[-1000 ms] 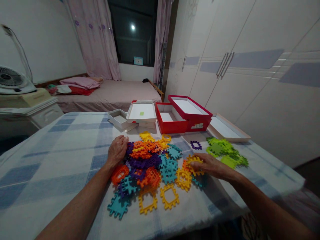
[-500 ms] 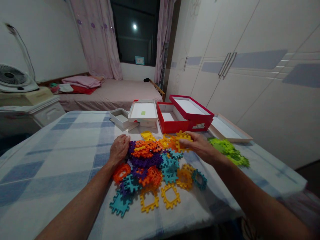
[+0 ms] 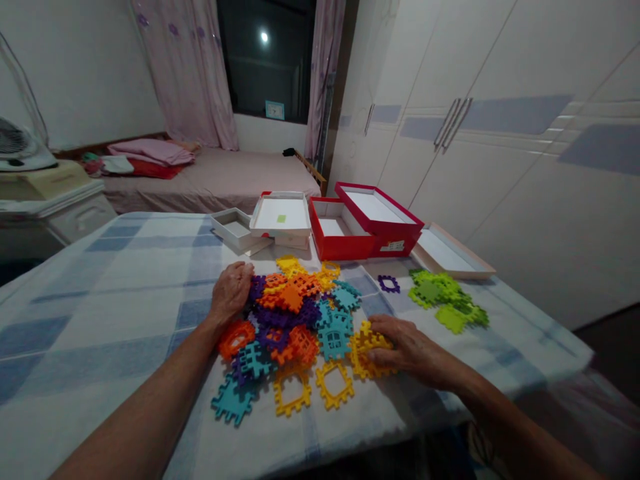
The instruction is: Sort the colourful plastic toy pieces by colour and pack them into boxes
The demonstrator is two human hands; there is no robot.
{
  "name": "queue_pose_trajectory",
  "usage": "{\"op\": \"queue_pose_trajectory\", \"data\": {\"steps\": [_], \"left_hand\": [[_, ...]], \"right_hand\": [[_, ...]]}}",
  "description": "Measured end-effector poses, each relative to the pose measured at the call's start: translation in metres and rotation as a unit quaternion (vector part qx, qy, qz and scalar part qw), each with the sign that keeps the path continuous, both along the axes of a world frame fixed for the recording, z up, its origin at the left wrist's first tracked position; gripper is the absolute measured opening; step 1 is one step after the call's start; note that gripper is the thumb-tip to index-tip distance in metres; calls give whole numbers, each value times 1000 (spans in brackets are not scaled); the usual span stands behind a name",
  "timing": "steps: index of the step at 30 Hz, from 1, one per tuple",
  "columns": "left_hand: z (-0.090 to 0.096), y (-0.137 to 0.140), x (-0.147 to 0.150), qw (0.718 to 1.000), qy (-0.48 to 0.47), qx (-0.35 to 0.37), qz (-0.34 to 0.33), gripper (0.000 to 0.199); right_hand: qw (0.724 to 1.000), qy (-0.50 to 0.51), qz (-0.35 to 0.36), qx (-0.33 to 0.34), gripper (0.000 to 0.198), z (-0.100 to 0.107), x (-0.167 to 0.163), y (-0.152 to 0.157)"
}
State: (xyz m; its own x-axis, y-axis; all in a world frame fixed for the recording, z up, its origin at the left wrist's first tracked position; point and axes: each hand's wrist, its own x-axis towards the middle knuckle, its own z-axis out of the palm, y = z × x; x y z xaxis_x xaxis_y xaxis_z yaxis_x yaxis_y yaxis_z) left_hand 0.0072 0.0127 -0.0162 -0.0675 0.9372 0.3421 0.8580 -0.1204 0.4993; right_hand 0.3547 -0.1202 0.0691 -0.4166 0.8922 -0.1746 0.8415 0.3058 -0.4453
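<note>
A heap of interlocking plastic building pieces in purple, orange, teal and yellow lies on the table. My left hand rests against the heap's left edge, its fingers curled in; whatever they hold is hidden. At the right side, my right hand is closed on yellow building pieces, thumb on the near side. It covers part of the pieces beneath. Two yellow frame-shaped pieces, one of them a yellow square frame, lie flat at the near edge of the heap.
Green pieces form a separate group at the right, with a purple frame piece beside them. Behind stand a red box, a white lid, a small grey box and a shallow tray. A checked cloth covers the table.
My right hand has come nearer and down from the heap's far right, over the yellow pieces there. A purple frame piece now shows near the green ones. My left hand stays at the heap.
</note>
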Motion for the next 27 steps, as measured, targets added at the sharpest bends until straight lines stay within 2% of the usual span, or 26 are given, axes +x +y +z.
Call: {"op": "queue_pose_trajectory", "data": {"steps": [7, 11, 15, 20, 23, 27], "left_hand": [[2, -2, 0, 1000, 1, -4, 0, 61], [1, -1, 0, 1000, -5, -6, 2, 60], [3, -2, 0, 1000, -5, -10, 1, 59], [5, -3, -1, 1000, -5, -13, -8, 58], [5, -2, -2, 1000, -5, -19, -6, 55], [4, 0, -5, 999, 5, -29, -13, 56]], "right_hand": [[992, 121, -13, 37, 12, -10, -8, 9], [966, 256, -39, 0, 22, -18, 0, 21], [906, 396, -138, -47, 31, -27, 5, 36], [832, 506, -224, -39, 42, -24, 25, 42], [785, 552, -282, 19, 43, -13, 65, 41], [711, 553, -397, 177, 35, -6, 156, 42]]}}
